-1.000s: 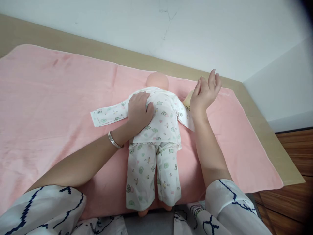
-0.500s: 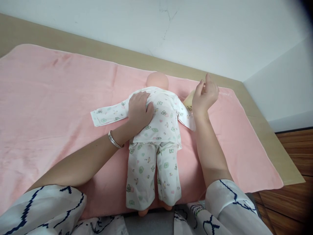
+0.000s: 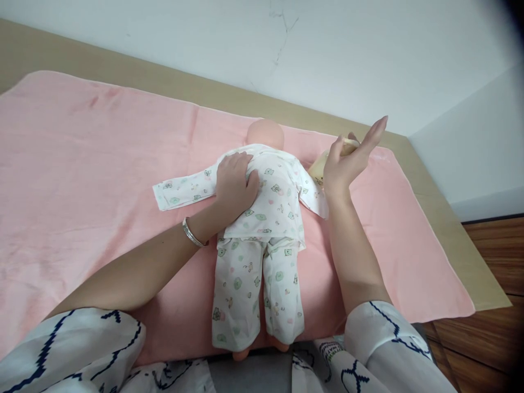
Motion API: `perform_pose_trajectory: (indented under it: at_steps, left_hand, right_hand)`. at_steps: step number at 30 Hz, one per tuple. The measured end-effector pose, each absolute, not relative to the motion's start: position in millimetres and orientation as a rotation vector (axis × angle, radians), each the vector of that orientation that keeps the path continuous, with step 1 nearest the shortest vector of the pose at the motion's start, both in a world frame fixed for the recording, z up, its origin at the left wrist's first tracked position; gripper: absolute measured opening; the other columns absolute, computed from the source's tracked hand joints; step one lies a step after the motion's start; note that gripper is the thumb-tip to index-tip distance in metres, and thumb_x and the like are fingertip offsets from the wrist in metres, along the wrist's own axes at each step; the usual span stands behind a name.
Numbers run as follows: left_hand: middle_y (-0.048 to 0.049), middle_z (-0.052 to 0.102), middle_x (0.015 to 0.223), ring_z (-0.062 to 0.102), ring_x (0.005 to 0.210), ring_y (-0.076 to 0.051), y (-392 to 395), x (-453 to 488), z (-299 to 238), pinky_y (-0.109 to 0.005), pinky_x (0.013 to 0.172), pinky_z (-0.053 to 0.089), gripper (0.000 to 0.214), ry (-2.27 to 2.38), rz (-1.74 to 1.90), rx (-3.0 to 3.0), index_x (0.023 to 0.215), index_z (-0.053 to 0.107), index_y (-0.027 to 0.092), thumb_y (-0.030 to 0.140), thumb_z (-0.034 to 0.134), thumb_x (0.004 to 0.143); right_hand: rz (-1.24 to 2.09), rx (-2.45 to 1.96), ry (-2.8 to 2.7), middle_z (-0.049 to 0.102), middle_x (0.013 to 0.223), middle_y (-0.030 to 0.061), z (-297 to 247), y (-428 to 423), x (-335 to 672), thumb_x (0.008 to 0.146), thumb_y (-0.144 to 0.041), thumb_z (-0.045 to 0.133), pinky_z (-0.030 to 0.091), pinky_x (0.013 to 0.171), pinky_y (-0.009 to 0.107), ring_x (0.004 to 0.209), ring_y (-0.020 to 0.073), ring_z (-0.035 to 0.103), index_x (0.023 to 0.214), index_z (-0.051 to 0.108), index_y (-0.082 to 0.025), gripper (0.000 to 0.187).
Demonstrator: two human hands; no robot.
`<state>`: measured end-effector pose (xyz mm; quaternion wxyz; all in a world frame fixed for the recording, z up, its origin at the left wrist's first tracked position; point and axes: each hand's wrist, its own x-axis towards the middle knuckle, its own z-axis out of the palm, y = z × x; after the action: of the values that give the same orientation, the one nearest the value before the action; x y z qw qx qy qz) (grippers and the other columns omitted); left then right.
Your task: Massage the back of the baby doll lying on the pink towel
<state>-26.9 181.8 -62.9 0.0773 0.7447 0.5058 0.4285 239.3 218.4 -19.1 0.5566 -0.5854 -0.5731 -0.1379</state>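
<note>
A baby doll (image 3: 264,218) in white printed pyjamas lies face down on a pink blanket (image 3: 82,164). Its bald head (image 3: 266,132) points toward the wall. My left hand (image 3: 235,183) rests flat on the doll's upper back, fingers spread, near the empty left sleeve (image 3: 182,191). My right hand (image 3: 347,161) is raised beside the doll's right shoulder, fingers stretched out, held just over a small yellowish object (image 3: 323,164) that is partly hidden behind it. I cannot tell whether the hand touches that object.
The blanket covers a beige mattress (image 3: 462,240) set against a white wall (image 3: 327,49). A wooden floor (image 3: 491,305) shows at the right. My patterned sleeves (image 3: 82,349) fill the bottom edge.
My right hand curled its fingers inward half a second ago and has now stretched them out again, reaching slightly further right. My left hand has stayed on the doll's back.
</note>
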Motion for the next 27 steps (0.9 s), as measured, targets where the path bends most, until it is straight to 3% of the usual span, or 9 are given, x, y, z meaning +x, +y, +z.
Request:
perform_pose_trajectory:
  at_steps: [3, 8, 13, 18, 27]
  left_hand:
    - [-0.0107, 0.069, 0.131, 0.061, 0.126, -0.031, 181, -27, -63, -0.052, 0.115, 0.044, 0.035, 1.513, 1.294, 2.230, 0.125, 0.060, 0.021, 0.033, 0.045, 0.096]
    - [-0.0127, 0.068, 0.133, 0.060, 0.128, -0.031, 181, -27, -63, -0.051, 0.116, 0.043, 0.037, 1.515, 1.280, 2.230, 0.126, 0.060, 0.018, 0.031, 0.045, 0.095]
    - [-0.0128, 0.067, 0.132, 0.060, 0.127, -0.032, 181, -26, -61, -0.053, 0.116, 0.042, 0.037, 1.511, 1.257, 2.210, 0.126, 0.060, 0.019, 0.030, 0.045, 0.094]
    - [-0.0120, 0.067, 0.133, 0.059, 0.128, -0.032, 181, -27, -61, -0.052, 0.117, 0.041, 0.036, 1.499, 1.266, 2.194, 0.126, 0.059, 0.021, 0.034, 0.046, 0.095]
    - [-0.0107, 0.068, 0.132, 0.060, 0.126, -0.031, 181, -27, -62, -0.052, 0.116, 0.043, 0.035, 1.508, 1.275, 2.217, 0.125, 0.059, 0.021, 0.031, 0.046, 0.094]
  right_hand:
    - [-0.386, -1.271, -1.338, 0.023, 0.166, 0.0146, -20, 220, 241, 0.095, -0.044, 0.035, 0.049, 0.115, 0.048, 0.160, 0.0234, 0.024, 0.157, 0.010, -0.024, 0.070]
    - [-0.338, -1.385, -1.329, 0.027, 0.164, 0.0114, -18, 218, 239, 0.097, -0.048, 0.035, 0.043, 0.118, 0.056, 0.157, 0.0272, 0.031, 0.159, 0.004, -0.032, 0.071]
    - [-0.359, -1.308, -1.316, 0.028, 0.165, 0.0135, -21, 219, 241, 0.097, -0.052, 0.038, 0.049, 0.114, 0.053, 0.159, 0.0280, 0.027, 0.157, 0.015, -0.028, 0.069]
    - [-0.370, -1.413, -1.304, 0.030, 0.165, 0.0128, -26, 222, 248, 0.099, -0.056, 0.039, 0.051, 0.110, 0.054, 0.153, 0.0281, 0.040, 0.159, 0.015, -0.033, 0.069]
    - [-0.378, -1.372, -1.323, 0.043, 0.156, 0.0106, -34, 227, 259, 0.101, -0.061, 0.036, 0.052, 0.105, 0.058, 0.145, 0.0259, 0.050, 0.158, 0.017, -0.038, 0.064]
